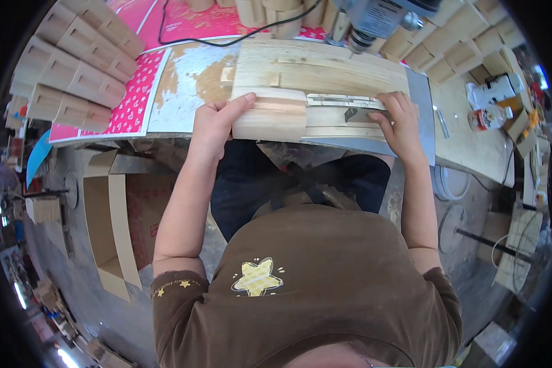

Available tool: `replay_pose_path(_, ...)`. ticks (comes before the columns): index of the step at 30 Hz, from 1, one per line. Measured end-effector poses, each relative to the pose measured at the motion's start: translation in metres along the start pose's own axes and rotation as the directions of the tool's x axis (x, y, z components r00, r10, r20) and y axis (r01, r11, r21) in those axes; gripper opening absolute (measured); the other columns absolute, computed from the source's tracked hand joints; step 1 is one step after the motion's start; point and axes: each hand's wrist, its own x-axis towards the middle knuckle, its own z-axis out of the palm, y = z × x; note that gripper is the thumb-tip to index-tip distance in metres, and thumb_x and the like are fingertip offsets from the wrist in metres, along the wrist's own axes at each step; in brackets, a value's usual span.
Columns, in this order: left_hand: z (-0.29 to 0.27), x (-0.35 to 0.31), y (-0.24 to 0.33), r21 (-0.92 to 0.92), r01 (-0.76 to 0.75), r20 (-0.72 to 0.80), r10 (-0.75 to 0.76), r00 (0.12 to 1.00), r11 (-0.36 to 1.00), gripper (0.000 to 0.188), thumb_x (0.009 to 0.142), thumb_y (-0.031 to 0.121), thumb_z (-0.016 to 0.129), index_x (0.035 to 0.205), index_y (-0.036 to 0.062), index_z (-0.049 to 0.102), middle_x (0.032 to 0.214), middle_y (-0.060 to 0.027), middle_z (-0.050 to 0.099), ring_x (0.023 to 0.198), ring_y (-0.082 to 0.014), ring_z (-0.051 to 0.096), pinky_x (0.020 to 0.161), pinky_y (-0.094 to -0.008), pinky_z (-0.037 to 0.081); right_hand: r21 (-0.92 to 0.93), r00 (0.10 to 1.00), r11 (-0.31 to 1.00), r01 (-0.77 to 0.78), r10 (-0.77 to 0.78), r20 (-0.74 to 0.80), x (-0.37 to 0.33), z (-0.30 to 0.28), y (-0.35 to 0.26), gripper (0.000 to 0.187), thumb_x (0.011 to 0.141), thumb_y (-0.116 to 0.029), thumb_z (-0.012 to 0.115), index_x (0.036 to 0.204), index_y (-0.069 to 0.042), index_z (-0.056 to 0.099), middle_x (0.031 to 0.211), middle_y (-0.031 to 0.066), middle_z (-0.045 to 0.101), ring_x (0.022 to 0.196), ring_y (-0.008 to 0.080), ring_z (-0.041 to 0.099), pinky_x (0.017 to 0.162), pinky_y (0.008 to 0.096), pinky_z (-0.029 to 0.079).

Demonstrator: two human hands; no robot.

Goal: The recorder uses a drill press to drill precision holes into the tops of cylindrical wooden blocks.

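My left hand (218,126) grips the left end of a pale wooden block (270,119), its thumb over the top face. The block lies on a wooden jig board (325,70) at the bench's near edge. Against the block's right end runs a narrow shiny metal strip (340,100). At the strip's right end my right hand (402,122) is closed, fingers curled over a grey metal piece (362,115). Part of that piece is hidden under the fingers. Behind the board stands a drill press, its chuck (360,42) above the board's far right part.
Stacked wooden blocks rise at the left (73,80) and back right. A black cable (227,44) crosses the back of the bench. To the right are a plastic bottle (489,116) and a small blue-grey tool (443,124). Below left, an open cardboard box (107,227) stands on the floor.
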Motion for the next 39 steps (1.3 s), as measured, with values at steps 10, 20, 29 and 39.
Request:
replay_pose_path(10, 0.057, 0.028, -0.023, -0.065, -0.01, 0.177, 0.022, 0.984, 0.998, 0.046, 0.076, 0.042, 0.073, 0.079, -0.0024, 0.062, 0.067, -0.005, 0.059, 0.054, -0.0086, 0.051, 0.047, -0.0221, 0.038, -0.047, 0.999, 0.998, -0.032, 0.031, -0.022, -0.005, -0.005, 0.003, 0.032, 0.07, -0.015, 0.07, 0.099, -0.005, 0.059, 0.091, 0.0096, 0.057, 0.086, 0.0307, 0.052, 0.076, 0.0395, 0.043)
replay_pose_path(20, 0.091, 0.024, -0.053, 0.366, -0.643, 0.311, 0.563, 0.766, 0.673, 0.068, 0.062, 0.021, 0.082, 0.118, -0.0008, 0.05, 0.106, -0.0163, 0.057, 0.099, -0.0301, 0.055, 0.089, -0.0401, 0.044, -0.031, 0.993, 0.997, -0.071, 0.067, -0.101, 0.0, 0.001, 0.021, 0.038, 0.066, -0.008, 0.073, 0.102, -0.005, 0.06, 0.088, 0.0106, 0.058, 0.085, 0.0314, 0.053, 0.074, 0.0392, 0.044)
replay_pose_path(29, 0.096, 0.077, -0.068, 0.708, -0.672, 0.238, 0.822, 0.517, 0.218, 0.073, 0.059, 0.035, 0.079, 0.122, 0.0073, 0.054, 0.092, -0.0046, 0.056, 0.094, -0.0249, 0.049, 0.089, -0.0437, 0.03, -0.041, 0.982, 0.992, -0.122, 0.115, -0.147, 0.038, 0.026, 0.036, 0.039, 0.066, -0.009, 0.074, 0.102, -0.006, 0.061, 0.09, 0.0113, 0.059, 0.085, 0.0318, 0.053, 0.078, 0.0398, 0.043)
replay_pose_path(39, 0.087, 0.079, -0.066, 0.692, -0.66, 0.241, 0.769, 0.592, 0.291, 0.063, 0.06, 0.034, 0.079, 0.114, 0.0081, 0.062, 0.079, 0.0004, 0.055, 0.084, -0.0208, 0.048, 0.081, -0.0381, 0.03, 0.341, 0.732, 0.94, 0.025, 0.215, -0.647, 0.081, -0.051, 0.036, 0.026, 0.081, -0.007, 0.067, 0.106, -0.003, 0.06, 0.1, 0.0046, 0.062, 0.097, 0.0139, 0.057, 0.086, 0.0288, 0.044)
